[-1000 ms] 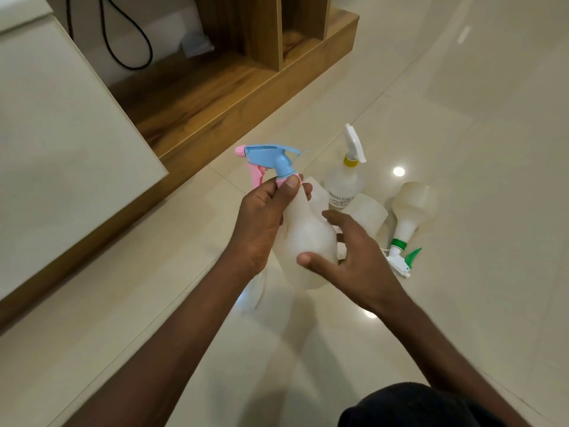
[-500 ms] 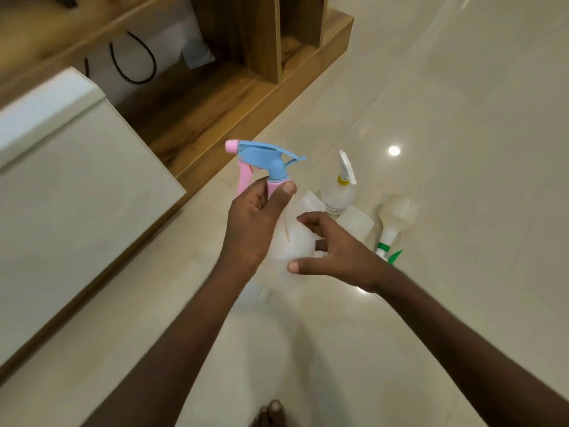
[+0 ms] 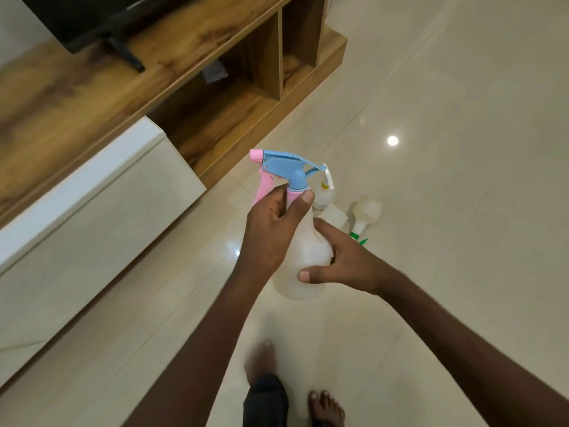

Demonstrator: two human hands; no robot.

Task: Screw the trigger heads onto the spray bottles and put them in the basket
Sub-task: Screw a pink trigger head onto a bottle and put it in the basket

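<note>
I hold a translucent white spray bottle (image 3: 303, 257) upright in mid-air. My left hand (image 3: 271, 232) grips its neck just under the blue and pink trigger head (image 3: 284, 169), which sits on top. My right hand (image 3: 345, 260) wraps the bottle's round body from the right. On the floor beyond stand a small bottle with a white trigger and yellow collar (image 3: 324, 194) and a white container (image 3: 334, 216); a white bottle with a green trigger head (image 3: 365, 215) lies on its side. No basket is in view.
A wooden TV unit (image 3: 184, 87) with open shelves runs along the left, with a white cabinet front (image 3: 92, 217) below it. A black TV stand foot (image 3: 123, 50) rests on top. My bare feet (image 3: 326, 405) stand on the glossy tile floor.
The view has risen and pulled back, and my feet now show. The bottle stays in both hands; my right hand has shifted lower around its body.
</note>
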